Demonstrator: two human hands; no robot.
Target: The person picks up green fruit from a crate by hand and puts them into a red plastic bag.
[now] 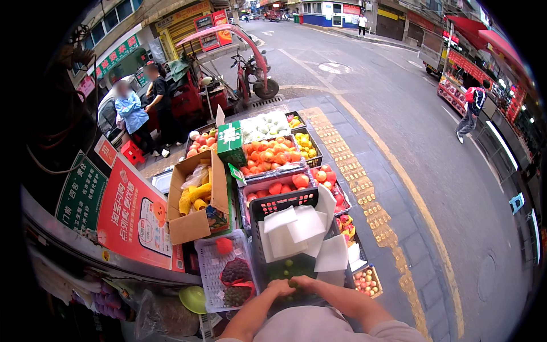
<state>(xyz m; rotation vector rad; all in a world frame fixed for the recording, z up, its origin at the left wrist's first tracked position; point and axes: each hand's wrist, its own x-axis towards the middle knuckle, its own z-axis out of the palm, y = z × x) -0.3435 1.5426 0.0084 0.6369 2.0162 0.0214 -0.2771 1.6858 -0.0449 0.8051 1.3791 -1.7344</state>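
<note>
Left hand [280, 288] and right hand [303, 283] together, or nearly so, low over the near end of a black crate [283, 201]; whether they grip anything, I cannot tell from my feed. Green fruit [289, 263] in the crate, just beyond them (white sheets [306, 225] heaped over the far part). Basket [207, 263] of dark fruit [235, 271], left. Farther: carton [188, 226], left; oranges [268, 155] to its right. Red trike [255, 48], far left.

Red poster [137, 219], green board [81, 192] — both bear white characters [118, 198].
</note>
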